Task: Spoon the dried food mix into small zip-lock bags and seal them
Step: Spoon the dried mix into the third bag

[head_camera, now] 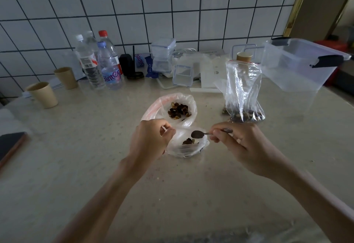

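R hand [237, 143] pinches the spoon [199, 134] handle btwn thumb and fingers, bowl hovering just over the mouth of the small zip-lock bag [186, 146]. L hand [151, 139] pinches that bag's near-left rim, fingers curled on the film, holding the mouth open. A few dark pieces of dried mix [188, 141] sit inside; looks early in filling this one.

Handling, as a judgement: bag is thin, floppy, slick film w/ almost no wt; it'll collapse if the rim is let go, so hold at the lip, near the zip strip. Mix is light, dry, chunky, likely to roll off a shallow spoon. Spoon is stiff; grip mid-handle is fine.

Just behind, touching the small bag, the larger supply bag [170, 108] lies open w/ more mix. To the right, apart, a filled bag [243, 93] stands upright.

Surface: pale speckled countertop [95, 166], smooth, a few crumbs. Behind: water bottles [107, 64], paper cups [43, 94], clear storage box [298, 64], tiled wall [172, 7]. Dim light.
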### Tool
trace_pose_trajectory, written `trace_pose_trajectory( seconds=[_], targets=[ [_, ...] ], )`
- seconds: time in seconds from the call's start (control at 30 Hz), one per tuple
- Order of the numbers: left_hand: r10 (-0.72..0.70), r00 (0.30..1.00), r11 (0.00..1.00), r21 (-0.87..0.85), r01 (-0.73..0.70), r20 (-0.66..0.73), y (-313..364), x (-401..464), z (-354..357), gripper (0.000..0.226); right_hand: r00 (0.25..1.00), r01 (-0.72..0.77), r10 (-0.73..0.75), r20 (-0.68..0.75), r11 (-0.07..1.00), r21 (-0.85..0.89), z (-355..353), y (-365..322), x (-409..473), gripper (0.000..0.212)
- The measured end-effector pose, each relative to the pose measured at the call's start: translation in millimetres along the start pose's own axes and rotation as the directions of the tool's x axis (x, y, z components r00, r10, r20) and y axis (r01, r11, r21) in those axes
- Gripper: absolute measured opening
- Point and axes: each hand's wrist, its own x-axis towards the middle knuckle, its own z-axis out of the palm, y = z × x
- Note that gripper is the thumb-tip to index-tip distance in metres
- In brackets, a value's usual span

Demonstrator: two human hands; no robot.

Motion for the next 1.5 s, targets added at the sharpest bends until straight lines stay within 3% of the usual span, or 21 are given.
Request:
trace_pose_trajectory(
  seconds=[0.1, 0.2, 0.3, 0.47, 0.63, 0.8, 0.97, 1.13, 1.5],
  targets=[
    [-0.012, 1.0, 1.0, 0.013, 0.012, 0.0, -1.0, -0.3, -0.4, 0.015, 0.999, 0.033, -0.033, 0.016, 0.999, -0.039, -1.7, -2.4, -0.1, 0.028],
    [0.004, 1.0, 1.0, 0.01, -0.004, -0.013, -2.7, -1.0, -3.3, 0.016, 0.994, -0.055, 0.078, -0.078, 0.964, 0.261, -1.1, -3.3, 5.3, 0.022],
    [0.035, 0.999, 0.999, 0.012, -0.035, -0.037, -4.0, 1.4, -8.9, 0.022, 0.956, -0.137, 0.249, -0.155, 0.846, 0.516, -0.7, 0.3, 15.4, 0.022],
    [0.086, 0.984, 0.996, -0.007, -0.088, -0.156, -6.3, 14.2, -17.2, 0.018, 0.853, -0.295, 0.518, -0.067, 0.583, 0.757, 6.6, 5.8, 37.0, 0.025],
    [0.143, 0.923, 0.989, 0.083, -0.121, -0.357, -9.8, 37.7, -15.2, 0.038, 0.8, -0.35, 0.6, -0.013, 0.485, 0.801, 19.7, 11.6, 62.1, 0.027],
    [-0.004, 0.991, 0.99, 0.139, 0.023, -0.131, -16.2, 71.5, -5.6, 0.073, 0.789, -0.408, 0.612, 0.045, 0.467, 0.785, 36.2, 13.5, 88.3, 0.028],
    [-0.13, 0.991, 0.988, 0.083, 0.128, 0.024, -23.6, 90.8, 11.0, 0.065, 0.742, -0.495, 0.664, 0.098, 0.442, 0.748, 54.4, 22.2, 100.2, 0.028],
    [-0.119, 0.993, 0.992, 0.048, 0.118, 0.022, -40.0, 89.5, 28.1, 0.024, 0.698, -0.501, 0.716, 0.025, 0.463, 0.731, 64.4, 29.3, 100.9, 0.029],
    [-0.079, 0.991, 0.996, 0.038, 0.075, 0.11, -42.6, 94.1, 29.3, 0.061, 0.665, -0.479, 0.745, -0.041, 0.468, 0.742, 65.3, 24.7, 109.8, 0.028]
  ],
)
